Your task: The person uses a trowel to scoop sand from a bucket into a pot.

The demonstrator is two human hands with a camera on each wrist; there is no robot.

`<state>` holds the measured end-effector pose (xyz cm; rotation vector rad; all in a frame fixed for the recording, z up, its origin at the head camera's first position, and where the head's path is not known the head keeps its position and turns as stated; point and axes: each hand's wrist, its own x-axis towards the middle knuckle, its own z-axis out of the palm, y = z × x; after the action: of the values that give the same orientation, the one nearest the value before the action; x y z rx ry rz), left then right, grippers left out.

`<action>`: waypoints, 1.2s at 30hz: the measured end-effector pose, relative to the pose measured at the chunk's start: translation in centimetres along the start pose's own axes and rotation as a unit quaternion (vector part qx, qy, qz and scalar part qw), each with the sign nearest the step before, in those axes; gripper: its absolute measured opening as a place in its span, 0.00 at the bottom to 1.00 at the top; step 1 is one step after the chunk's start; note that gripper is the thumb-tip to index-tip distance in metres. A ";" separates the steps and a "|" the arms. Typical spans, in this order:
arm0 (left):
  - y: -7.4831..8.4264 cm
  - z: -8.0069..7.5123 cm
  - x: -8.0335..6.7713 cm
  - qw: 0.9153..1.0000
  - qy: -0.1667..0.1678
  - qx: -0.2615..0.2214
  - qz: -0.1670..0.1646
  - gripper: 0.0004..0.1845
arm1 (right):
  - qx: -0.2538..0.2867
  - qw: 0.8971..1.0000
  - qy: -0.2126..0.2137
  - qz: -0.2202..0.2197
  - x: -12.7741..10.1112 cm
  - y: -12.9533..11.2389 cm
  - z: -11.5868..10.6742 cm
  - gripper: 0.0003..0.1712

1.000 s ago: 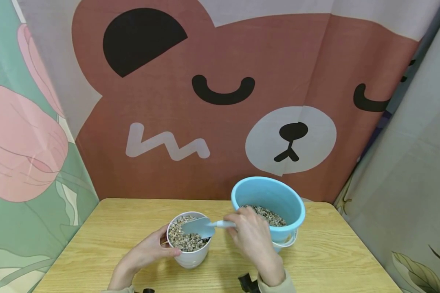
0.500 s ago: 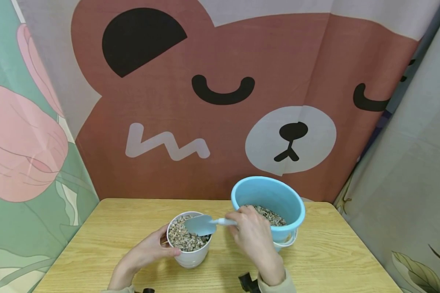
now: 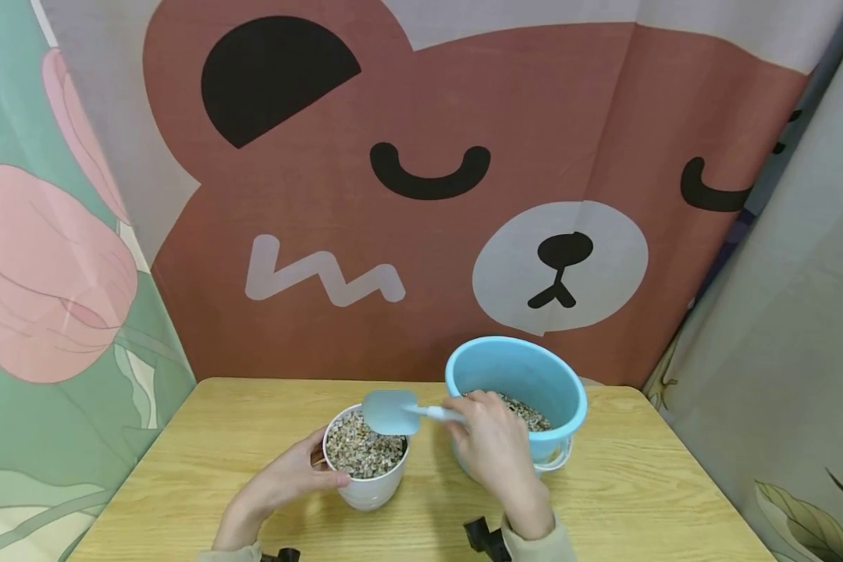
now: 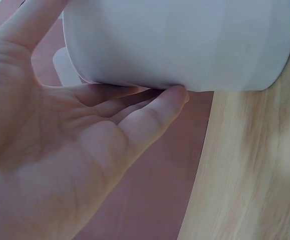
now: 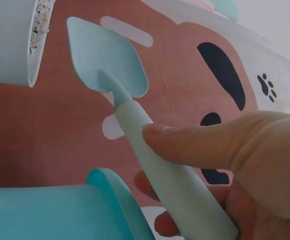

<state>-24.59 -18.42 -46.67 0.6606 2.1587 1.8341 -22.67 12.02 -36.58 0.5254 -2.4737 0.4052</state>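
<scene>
the work in hand is judged to be moving grains with a shovel from bucket to cup, and it appears well advanced: the white cup, upright on the desk, holds mixed pale and dark grains up to near its rim. the blue bucket, standing to the right and farther back, also holds a quantity of grains; how deep cannot be told, since a hand covers part of the opening. no grains are visible on the blade of the blue shovel, so the last load was probably tipped out; what is left seems little, perhaps levelling or topping up. as to pose, the left hand reaches in from the near left and grips the cup, thumb on the near side and fingers round the outer wall. the right hand is in front of the bucket and grips the shovel's pale handle, thumb laid along it, fingers curled beneath. the blade points left, above the cup's far rim and apart from it, as the right wrist view confirms.
</scene>
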 end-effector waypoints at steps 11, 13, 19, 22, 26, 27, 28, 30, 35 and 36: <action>0.3 0.2 0.1 1.000 0.016 -0.005 -0.015 0.53 | 0.036 0.997 -0.008 0.061 0.0 2.2 -1.4 0.13; 0.6 0.1 0.0 0.999 0.025 -0.001 -0.023 0.55 | 0.035 0.997 -0.011 0.068 0.1 2.7 -1.8 0.12; 2.2 -0.6 -0.3 0.997 0.050 0.055 -0.035 0.55 | 0.037 0.996 -0.023 0.074 0.5 4.1 -3.3 0.12; 3.2 -0.8 0.0 0.992 0.062 0.100 -0.043 0.53 | 0.034 0.996 -0.027 0.079 0.7 5.3 -4.3 0.12; 4.5 -1.0 0.9 0.983 0.073 0.159 -0.053 0.49 | 0.029 0.995 -0.050 0.086 1.1 7.1 -5.7 0.13; 4.9 -0.9 1.2 0.981 0.075 0.171 -0.054 0.48 | 0.027 0.994 -0.057 0.087 1.3 7.6 -6.0 0.14; 5.4 -0.9 1.6 0.979 0.076 0.184 -0.051 0.47 | 0.026 0.993 -0.066 0.089 1.4 8.1 -6.4 0.14; 6.4 -0.7 2.3 0.975 0.078 0.205 -0.045 0.45 | 0.019 0.992 -0.083 0.093 1.8 9.0 -7.2 0.14; 9.3 0.6 4.6 0.963 0.069 0.257 -0.036 0.45 | -0.009 0.987 -0.129 0.096 2.9 11.2 -9.0 0.12; 9.7 0.9 5.1 0.961 0.064 0.267 -0.035 0.45 | -0.016 0.986 -0.137 0.093 3.2 11.5 -9.2 0.12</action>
<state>-26.86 -14.11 -36.75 0.5627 2.7526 1.2848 -25.93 24.86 -29.39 0.3579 -2.8020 0.3860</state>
